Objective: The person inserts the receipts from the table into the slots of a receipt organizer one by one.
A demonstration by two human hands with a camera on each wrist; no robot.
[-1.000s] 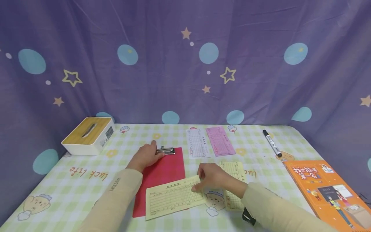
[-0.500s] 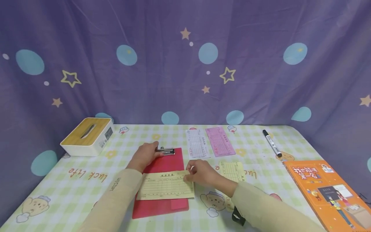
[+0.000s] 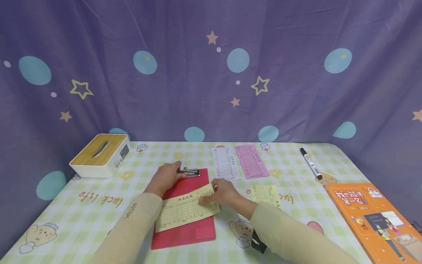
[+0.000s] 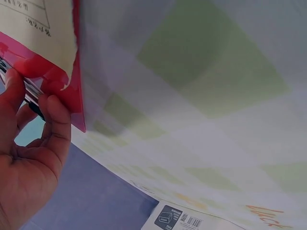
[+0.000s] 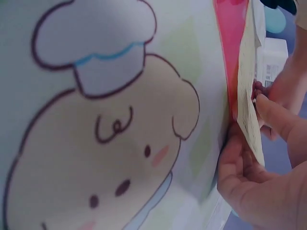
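A red clipboard (image 3: 182,240) lies on the checked tablecloth, its metal clip (image 3: 192,172) at the far end. My left hand (image 3: 165,179) grips this clip; in the left wrist view, thumb and fingers of the left hand (image 4: 36,163) pinch it from both sides. Across the middle of the board slants a pale yellow receipt form (image 3: 182,211), printed with a grid. My right hand (image 3: 225,194) pinches its right end, thumb on top. Seen edge-on in the right wrist view, the receipt form (image 5: 246,96) looks like several layers, partly raised off the board.
Beyond the clipboard lie a white form (image 3: 225,163) and a pink form (image 3: 252,161). Another yellow form (image 3: 265,193) is partly under the right forearm. At right are a marker (image 3: 311,164) and an orange book (image 3: 366,216); a tissue box (image 3: 99,156) stands at left.
My right hand has brought the yellow receipt form left and away from me, further onto the clipboard; its right end has lately tilted up. The left hand stays at the clip.
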